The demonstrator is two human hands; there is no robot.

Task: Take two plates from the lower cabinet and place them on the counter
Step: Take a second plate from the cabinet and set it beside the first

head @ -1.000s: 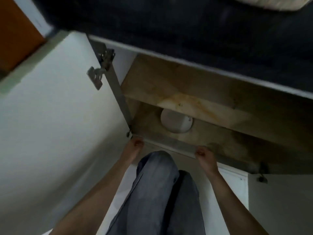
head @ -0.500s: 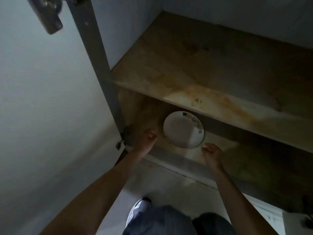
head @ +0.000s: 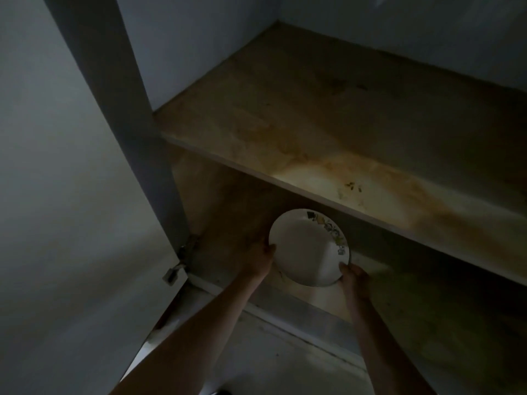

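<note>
**What the dim cabinet keeps from view**

The far edge of the white plate (head: 306, 249) runs up against the front edge of the stained shelf (head: 328, 132) in mid frame, so whether a second plate lies beneath it cannot be told. The printed pattern on its upper right rim is too small and dark to read. The left hand (head: 261, 259) and right hand (head: 353, 277) meet the plate's rim, but their fingers go under it and are hidden. Both forearms are cut off by the bottom edge. The bottom compartment's right side sinks into shadow. The shelf runs out past the right edge. A small metal fitting (head: 174, 273) at lower left is blurred.
</note>
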